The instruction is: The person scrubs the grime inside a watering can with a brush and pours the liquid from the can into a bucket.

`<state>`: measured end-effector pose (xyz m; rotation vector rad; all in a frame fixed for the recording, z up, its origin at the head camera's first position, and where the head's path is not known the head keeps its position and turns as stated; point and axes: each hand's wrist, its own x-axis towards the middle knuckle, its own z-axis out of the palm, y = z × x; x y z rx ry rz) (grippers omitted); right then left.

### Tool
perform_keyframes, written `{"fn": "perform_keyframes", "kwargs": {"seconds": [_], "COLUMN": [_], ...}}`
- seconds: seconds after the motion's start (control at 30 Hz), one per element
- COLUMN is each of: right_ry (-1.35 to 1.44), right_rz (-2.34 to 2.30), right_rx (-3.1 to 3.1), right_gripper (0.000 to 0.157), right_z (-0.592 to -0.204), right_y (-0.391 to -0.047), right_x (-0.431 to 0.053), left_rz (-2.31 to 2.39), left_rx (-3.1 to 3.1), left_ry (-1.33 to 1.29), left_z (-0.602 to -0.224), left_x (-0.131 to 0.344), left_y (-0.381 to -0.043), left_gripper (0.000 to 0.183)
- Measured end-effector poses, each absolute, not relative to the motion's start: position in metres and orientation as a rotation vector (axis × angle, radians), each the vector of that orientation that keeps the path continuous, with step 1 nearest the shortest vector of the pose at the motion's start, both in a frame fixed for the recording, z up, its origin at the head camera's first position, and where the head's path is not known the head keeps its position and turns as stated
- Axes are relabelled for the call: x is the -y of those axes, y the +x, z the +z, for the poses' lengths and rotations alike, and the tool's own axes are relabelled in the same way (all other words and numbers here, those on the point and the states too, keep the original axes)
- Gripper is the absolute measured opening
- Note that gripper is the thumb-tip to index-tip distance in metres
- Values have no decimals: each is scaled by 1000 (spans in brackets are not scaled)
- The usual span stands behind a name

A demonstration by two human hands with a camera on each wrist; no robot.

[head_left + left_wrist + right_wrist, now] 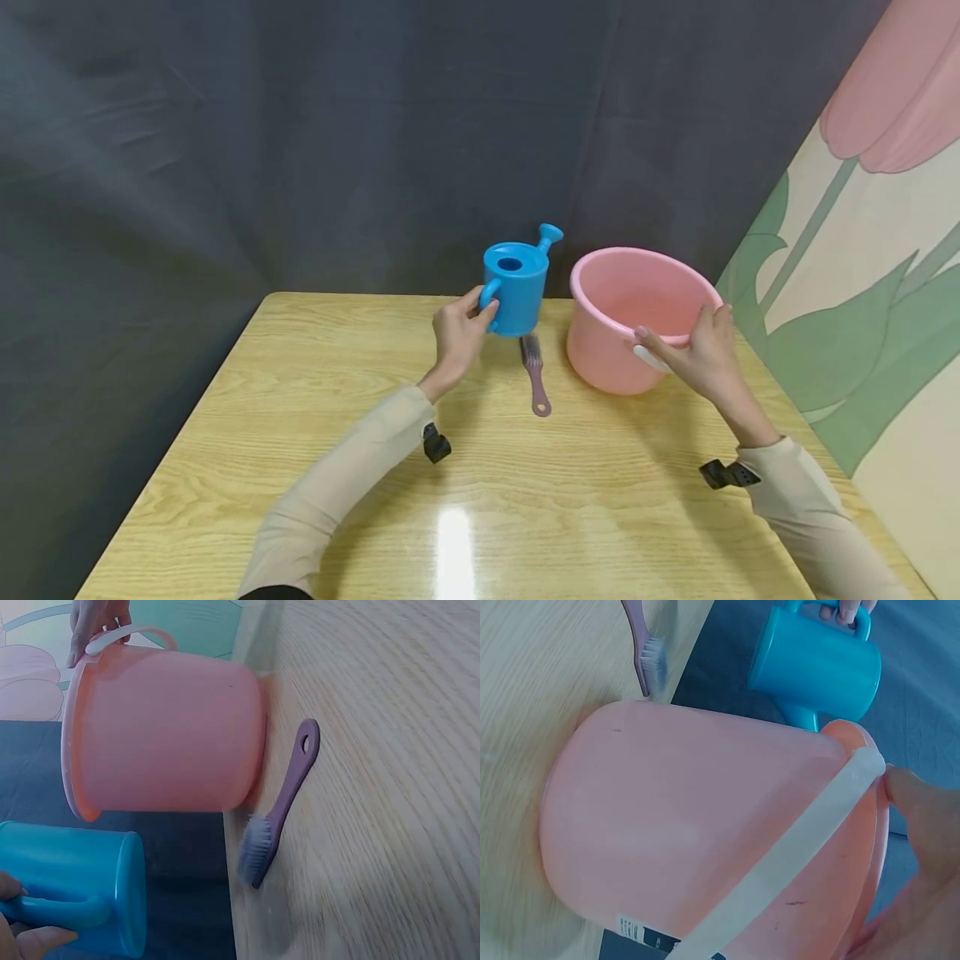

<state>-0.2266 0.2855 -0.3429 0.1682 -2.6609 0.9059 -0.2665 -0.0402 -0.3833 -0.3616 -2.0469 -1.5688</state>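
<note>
Head view: the left hand [459,335] grips the handle of a blue watering can [519,292], raised over the far edge of the table [225,467]; the right hand [705,358] holds the rim of a pink bucket [611,358]. Below, between both, lies a purple brush [537,385], a dark curtain [412,125] behind.

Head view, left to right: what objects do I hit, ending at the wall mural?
Blue watering can → pink bucket → tulip wall mural. Left out: purple-handled scrub brush, which overlaps the can's left-right span.
</note>
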Motion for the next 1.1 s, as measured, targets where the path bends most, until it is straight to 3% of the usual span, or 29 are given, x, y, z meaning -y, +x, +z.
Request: {"fn": "perform_keyframes", "kwargs": {"seconds": [1.1], "right_ry": [119], "right_rz": [879], "right_rx": [2701], "right_gripper": [115], "right_z": [-342], "right_y": [-225], "right_x": [-278], "left_rz": [-1427], "left_rx": [2119], "left_ry": [-359], "left_z": [-371], "left_x": [10], "left_y": [-274], "left_gripper": [13]}}
